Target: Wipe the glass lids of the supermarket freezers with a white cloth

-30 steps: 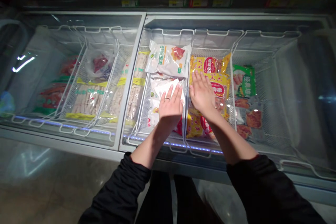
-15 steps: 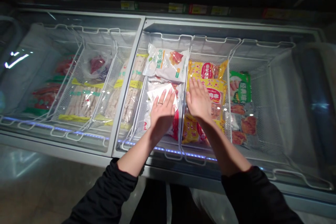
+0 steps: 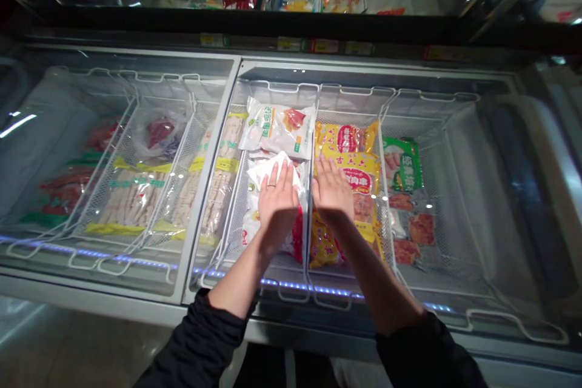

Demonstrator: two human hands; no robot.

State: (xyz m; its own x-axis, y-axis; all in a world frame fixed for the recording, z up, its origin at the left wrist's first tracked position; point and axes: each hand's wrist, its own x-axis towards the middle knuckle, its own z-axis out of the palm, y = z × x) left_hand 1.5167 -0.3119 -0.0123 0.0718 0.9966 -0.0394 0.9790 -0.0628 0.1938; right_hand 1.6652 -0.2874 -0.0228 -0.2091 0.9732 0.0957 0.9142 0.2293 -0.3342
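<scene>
My left hand [image 3: 277, 197] lies flat, fingers stretched out, on a white tissue or cloth [image 3: 266, 168]. The cloth rests on the glass lid of a chest freezer, above white food bags. A ring shows on one finger. My right hand [image 3: 333, 189] is spread flat on the same glass, palm down, with nothing visible under it. Beneath it, inside the freezer, are yellow food packets [image 3: 366, 167]. A white bag with a food picture [image 3: 278, 127] lies just beyond my left hand, under the glass.
A lid frame bar [image 3: 211, 176] divides the glass left of my hands. Bags of pale sticks [image 3: 134, 197] and red meat [image 3: 68, 185] lie below the left pane. A green packet [image 3: 402, 163] sits in the right basket. A second freezer with a dark edge [image 3: 254, 21] stands behind.
The view has tilted up, so the freezer and both hands sit lower and slightly left in the picture. Both hands stay flat in about the same places on the glass.
</scene>
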